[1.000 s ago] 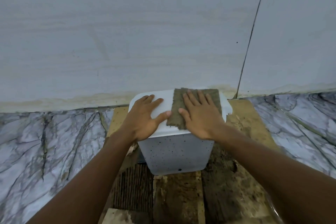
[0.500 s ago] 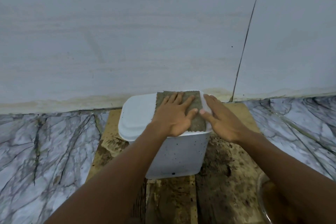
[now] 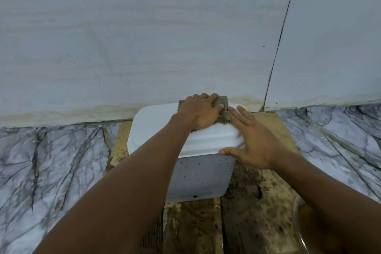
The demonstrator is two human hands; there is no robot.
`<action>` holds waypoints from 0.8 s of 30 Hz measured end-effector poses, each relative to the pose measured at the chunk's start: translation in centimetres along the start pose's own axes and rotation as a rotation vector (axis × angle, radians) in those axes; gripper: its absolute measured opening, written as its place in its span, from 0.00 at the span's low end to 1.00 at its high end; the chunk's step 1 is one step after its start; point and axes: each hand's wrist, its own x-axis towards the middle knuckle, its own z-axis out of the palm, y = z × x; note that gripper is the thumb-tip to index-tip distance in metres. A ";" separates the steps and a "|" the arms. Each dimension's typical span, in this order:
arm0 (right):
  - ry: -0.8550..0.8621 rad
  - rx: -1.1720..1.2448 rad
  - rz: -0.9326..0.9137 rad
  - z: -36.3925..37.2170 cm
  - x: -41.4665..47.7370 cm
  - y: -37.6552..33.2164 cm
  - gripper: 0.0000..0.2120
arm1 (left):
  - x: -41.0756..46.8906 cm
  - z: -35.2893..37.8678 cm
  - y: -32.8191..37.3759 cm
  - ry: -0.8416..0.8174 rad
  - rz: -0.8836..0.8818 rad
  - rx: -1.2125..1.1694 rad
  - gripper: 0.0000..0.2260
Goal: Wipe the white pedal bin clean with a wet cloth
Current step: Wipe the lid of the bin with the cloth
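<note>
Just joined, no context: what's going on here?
A person is wiping a white pedal bin on a stained wooden board. The left hand grips a bunched brown cloth at the far right corner of the lid. The right hand rests flat, fingers straight, on its right edge. Dark specks show on the bin's front.

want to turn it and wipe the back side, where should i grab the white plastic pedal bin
Probably grip the white plastic pedal bin under the overhanging rim of its lid at the short ends, coming from both sides. The rim gives fingers a ledge; the body is smooth. The right hand rests there; the left hand holds the greenish-brown cloth.
</note>
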 end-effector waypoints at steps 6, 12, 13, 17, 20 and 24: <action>-0.019 0.024 0.024 0.0 0.0 -0.4 0.53 | -3.9 -1.4 -6.6 0.062 -0.203 0.017 0.28; -0.030 0.012 0.026 -0.2 -0.3 -0.6 0.53 | -6.9 -1.2 -10.0 0.118 -0.315 -0.030 0.30; -0.030 0.008 0.024 -0.1 -0.3 -0.6 0.53 | -6.9 -1.2 -10.0 0.117 -0.328 -0.019 0.30; -0.017 -0.026 0.026 0.1 -0.2 -0.8 0.53 | -5.3 -1.1 -7.6 0.073 -0.248 0.062 0.29; -0.042 -0.122 0.044 -0.1 0.0 -1.5 0.51 | -2.8 -1.2 -4.7 0.007 -0.151 0.012 0.27; -0.079 -0.252 0.013 -0.3 0.5 -2.4 0.49 | 0.2 -1.7 -2.3 -0.031 -0.151 -0.041 0.26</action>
